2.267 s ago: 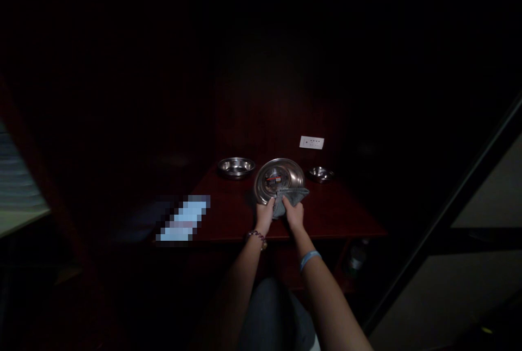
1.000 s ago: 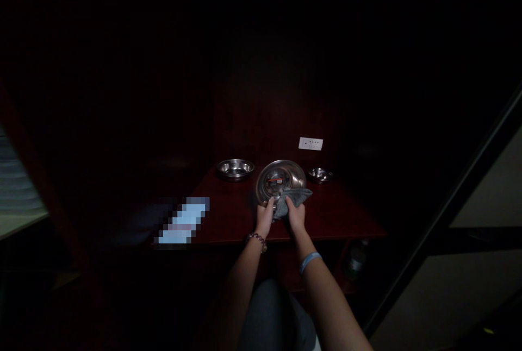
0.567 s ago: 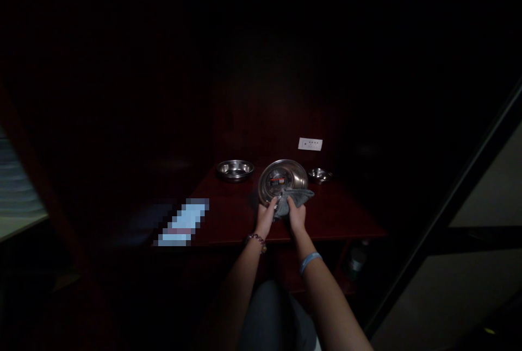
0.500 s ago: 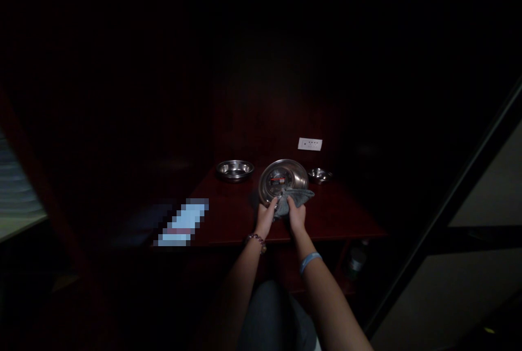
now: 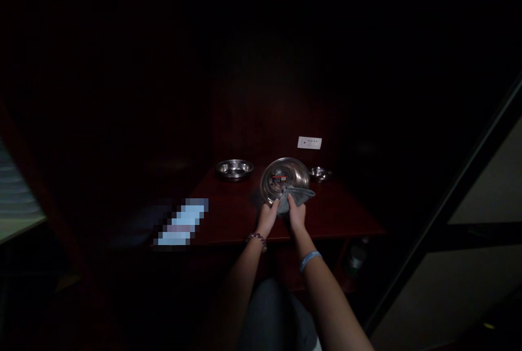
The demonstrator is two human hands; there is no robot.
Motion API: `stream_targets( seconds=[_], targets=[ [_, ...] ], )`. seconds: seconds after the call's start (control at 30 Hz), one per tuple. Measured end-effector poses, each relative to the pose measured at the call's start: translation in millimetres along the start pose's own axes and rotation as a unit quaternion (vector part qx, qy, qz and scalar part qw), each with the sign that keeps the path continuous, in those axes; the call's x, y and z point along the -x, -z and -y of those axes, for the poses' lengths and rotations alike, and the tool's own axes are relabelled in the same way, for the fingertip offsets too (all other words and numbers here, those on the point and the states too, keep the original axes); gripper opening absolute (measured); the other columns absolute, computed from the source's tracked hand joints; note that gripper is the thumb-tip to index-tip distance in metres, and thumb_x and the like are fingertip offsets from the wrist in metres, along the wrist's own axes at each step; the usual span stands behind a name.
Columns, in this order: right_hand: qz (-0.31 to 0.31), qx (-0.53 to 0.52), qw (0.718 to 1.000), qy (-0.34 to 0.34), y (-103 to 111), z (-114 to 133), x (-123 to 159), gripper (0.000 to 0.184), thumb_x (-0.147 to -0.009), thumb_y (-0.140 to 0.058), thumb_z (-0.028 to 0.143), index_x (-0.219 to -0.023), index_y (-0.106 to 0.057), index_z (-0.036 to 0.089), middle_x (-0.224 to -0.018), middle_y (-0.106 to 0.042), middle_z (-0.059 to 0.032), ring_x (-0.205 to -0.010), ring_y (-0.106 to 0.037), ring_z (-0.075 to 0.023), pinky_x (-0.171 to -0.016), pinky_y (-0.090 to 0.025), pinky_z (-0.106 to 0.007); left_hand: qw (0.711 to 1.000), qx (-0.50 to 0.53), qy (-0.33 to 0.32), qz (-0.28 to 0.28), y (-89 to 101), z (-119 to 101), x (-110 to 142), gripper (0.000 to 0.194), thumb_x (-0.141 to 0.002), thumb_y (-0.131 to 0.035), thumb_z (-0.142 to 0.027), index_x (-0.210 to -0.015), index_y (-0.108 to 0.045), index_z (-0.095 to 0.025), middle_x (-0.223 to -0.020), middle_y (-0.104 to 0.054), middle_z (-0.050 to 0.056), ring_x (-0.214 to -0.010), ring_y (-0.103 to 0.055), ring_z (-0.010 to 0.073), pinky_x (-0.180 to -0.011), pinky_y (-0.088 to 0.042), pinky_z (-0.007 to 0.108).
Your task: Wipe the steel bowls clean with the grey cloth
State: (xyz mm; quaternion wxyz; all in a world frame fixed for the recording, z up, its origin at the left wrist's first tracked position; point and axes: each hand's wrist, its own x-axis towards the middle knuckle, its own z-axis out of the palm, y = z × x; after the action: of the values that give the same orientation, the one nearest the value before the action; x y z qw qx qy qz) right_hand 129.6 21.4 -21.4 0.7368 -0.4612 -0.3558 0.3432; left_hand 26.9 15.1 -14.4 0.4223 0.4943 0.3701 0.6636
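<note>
A shiny steel basin point(image 5: 300, 174) is tilted up above the dark red desk, its inside facing me, with a red and dark label at its centre. My left hand point(image 5: 267, 217) is closed on the near left part of its rim, thumb on top. A grey cloth point(image 5: 300, 194) lies over the near right part of the rim. Through this cloth my right hand point(image 5: 297, 212) grips the basin, the thumb pressing the cloth against the metal. The fingers under the rim are hidden on both hands.
On the desk point(image 5: 236, 215), a steel bowl point(image 5: 234, 169) stands at the back left and a smaller bowl point(image 5: 321, 174) at the back right. A white socket panel point(image 5: 310, 143) is on the back wall. Below right, a bottle point(image 5: 356, 257) sits in shadow; a pixelated bright patch point(image 5: 181, 225) is at left.
The basin has shifted slightly to the right and turned a little in my hands. Both hands keep their hold, and the bowls stay in place.
</note>
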Motion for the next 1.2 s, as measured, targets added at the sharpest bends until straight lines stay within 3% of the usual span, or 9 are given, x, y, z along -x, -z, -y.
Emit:
stream_targets(
  seconds=[0.2,0.37,0.53,0.73,0.9,1.2],
  targets=[
    [0.009,0.000,1.000,-0.015,-2,4,4,0.049,-0.073,-0.075,0.049,-0.102,-0.076,0.010,-0.106,-0.079,-0.0164,-0.100,-0.076,-0.0296,-0.087,-0.059,-0.037,1.000,0.017,0.006,-0.014,-1.3,-6,1,0.024,-0.082,-0.067,-0.028,-0.094,-0.076,-0.010,-0.099,-0.079,0.013,-0.097,-0.073,0.0257,-0.097,-0.054,0.039],
    [0.017,0.021,1.000,0.003,-3,7,7,0.045,-0.075,-0.074,0.047,-0.102,-0.076,0.010,-0.105,-0.079,-0.0157,-0.101,-0.076,-0.0283,-0.087,-0.058,-0.035,0.997,0.006,0.015,-0.074,1.7,-7,0,0.030,-0.085,-0.065,-0.037,-0.088,-0.073,-0.009,-0.089,-0.077,0.014,-0.085,-0.071,0.0243,-0.088,-0.056,0.038],
    [0.030,0.034,0.999,0.024,-4,9,8,0.042,-0.077,-0.072,0.045,-0.102,-0.076,0.011,-0.105,-0.079,-0.0147,-0.102,-0.075,-0.0281,-0.088,-0.058,-0.034,0.987,0.029,-0.020,-0.159,2.4,-14,2,0.036,-0.091,-0.059,-0.045,-0.099,-0.070,-0.011,-0.104,-0.075,0.016,-0.098,-0.071,0.0247,-0.090,-0.055,0.035],
    [0.008,0.031,0.999,0.019,-1,4,4,0.045,-0.077,-0.071,0.046,-0.105,-0.076,0.010,-0.104,-0.079,-0.0154,-0.102,-0.076,-0.0296,-0.087,-0.059,-0.036,0.995,0.065,-0.028,-0.077,-2.4,-16,4,0.037,-0.091,-0.063,-0.038,-0.120,-0.068,-0.015,-0.129,-0.070,0.015,-0.120,-0.066,0.0240,-0.107,-0.048,0.037],
    [0.010,0.010,1.000,0.008,0,0,1,0.046,-0.076,-0.073,0.046,-0.104,-0.076,0.010,-0.102,-0.080,-0.0143,-0.100,-0.076,-0.0291,-0.085,-0.060,-0.035,0.998,0.052,-0.019,-0.003,-3.3,-6,2,0.034,-0.081,-0.072,-0.024,-0.113,-0.071,-0.014,-0.125,-0.072,0.013,-0.121,-0.066,0.0256,-0.114,-0.044,0.044],
    [0.020,0.028,0.999,-0.006,0,-1,0,0.046,-0.075,-0.073,0.048,-0.102,-0.076,0.011,-0.107,-0.079,-0.0143,-0.102,-0.076,-0.0280,-0.089,-0.059,-0.035,0.999,0.015,0.005,-0.032,1.0,-3,0,0.023,-0.081,-0.067,-0.021,-0.100,-0.076,-0.012,-0.108,-0.078,0.014,-0.105,-0.072,0.0273,-0.105,-0.051,0.044]
  ],
)
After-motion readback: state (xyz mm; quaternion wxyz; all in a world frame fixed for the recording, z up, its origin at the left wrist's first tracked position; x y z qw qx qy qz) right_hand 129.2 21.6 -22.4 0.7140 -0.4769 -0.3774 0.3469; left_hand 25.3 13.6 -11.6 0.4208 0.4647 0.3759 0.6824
